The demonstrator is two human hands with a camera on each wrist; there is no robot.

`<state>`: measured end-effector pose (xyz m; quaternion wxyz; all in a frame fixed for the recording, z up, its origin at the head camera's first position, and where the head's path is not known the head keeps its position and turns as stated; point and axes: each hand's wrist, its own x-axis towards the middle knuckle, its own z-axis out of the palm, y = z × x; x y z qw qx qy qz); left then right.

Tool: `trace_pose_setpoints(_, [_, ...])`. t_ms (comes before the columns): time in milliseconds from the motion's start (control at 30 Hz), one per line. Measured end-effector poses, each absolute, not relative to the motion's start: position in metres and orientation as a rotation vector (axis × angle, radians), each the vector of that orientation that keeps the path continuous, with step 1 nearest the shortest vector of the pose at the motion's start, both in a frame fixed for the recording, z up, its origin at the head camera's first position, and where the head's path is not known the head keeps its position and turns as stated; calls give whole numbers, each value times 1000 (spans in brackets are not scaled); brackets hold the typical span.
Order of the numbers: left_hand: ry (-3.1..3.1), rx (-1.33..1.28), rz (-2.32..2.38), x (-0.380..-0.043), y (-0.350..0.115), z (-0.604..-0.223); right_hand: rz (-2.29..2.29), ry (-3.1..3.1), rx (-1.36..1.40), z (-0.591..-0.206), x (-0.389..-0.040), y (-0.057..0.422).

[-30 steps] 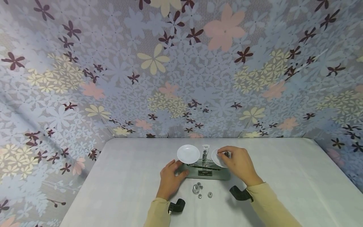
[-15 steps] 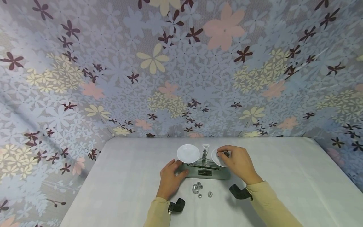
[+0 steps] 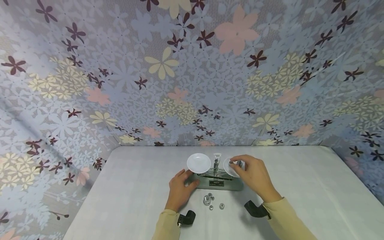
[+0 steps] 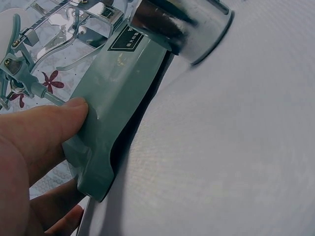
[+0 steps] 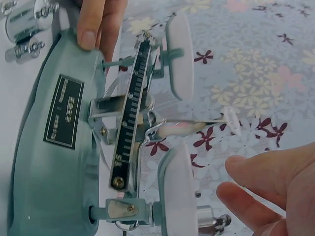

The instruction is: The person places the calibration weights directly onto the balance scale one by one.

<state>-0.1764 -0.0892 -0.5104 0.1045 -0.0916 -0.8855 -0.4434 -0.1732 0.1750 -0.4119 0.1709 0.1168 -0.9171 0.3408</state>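
A green tray balance (image 3: 223, 185) with two white pans stands on the table, its left pan (image 3: 199, 163) bare. My left hand (image 3: 179, 188) grips the left end of its base, thumb on the near face (image 4: 74, 115) and fingers behind. My right hand (image 3: 255, 173) hovers over the right pan (image 3: 228, 170). A small metal weight (image 3: 230, 162) shows by its fingertips, and a larger knobbed weight (image 5: 209, 220) sits on that same pan. In the right wrist view, thumb and fingers (image 5: 246, 201) are apart with nothing between them.
Several metal weights lie in front of the balance, the largest (image 3: 207, 200) at left and a smaller one (image 3: 222, 206) to the right. White cloth (image 3: 135, 186) covers the table. A flowered wall (image 3: 192, 100) rises behind its far edge.
My right fingertips have parted and drawn slightly away from the small weight, which now shows on the right pan. The left hand and balance stay in place.
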Motion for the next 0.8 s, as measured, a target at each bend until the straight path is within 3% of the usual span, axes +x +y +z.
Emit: trace_pose_setpoints(800, [-2602,-282,-1293,-176,-89,-510,1076,-2559,439,-415,-135,163])
